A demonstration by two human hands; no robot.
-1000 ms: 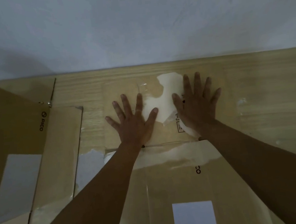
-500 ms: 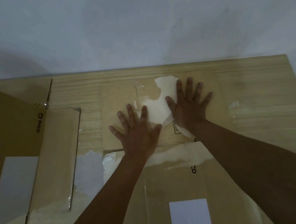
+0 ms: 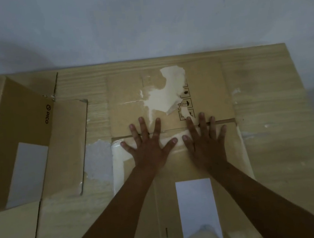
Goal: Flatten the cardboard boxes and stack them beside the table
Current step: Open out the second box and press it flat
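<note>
My left hand [image 3: 148,148] and right hand [image 3: 206,140], fingers splayed flat, now press on the fold crease [image 3: 224,120], back from the far flap [image 3: 127,106]; I judge this cardboard box [image 3: 176,167] flattened.

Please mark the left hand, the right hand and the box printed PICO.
left hand [image 3: 149,152]: head view, back of the hand.
right hand [image 3: 207,144]: head view, back of the hand.
PICO box [image 3: 16,118]: head view, brown panel left of the logo.

Both hands press flat, fingers spread, on the flattened box [image 3: 169,98]: left hand [image 3: 147,149] just beside right hand [image 3: 205,142]. Their fingertips cross its fold. Another box [image 3: 17,123] stands left of them.
</note>
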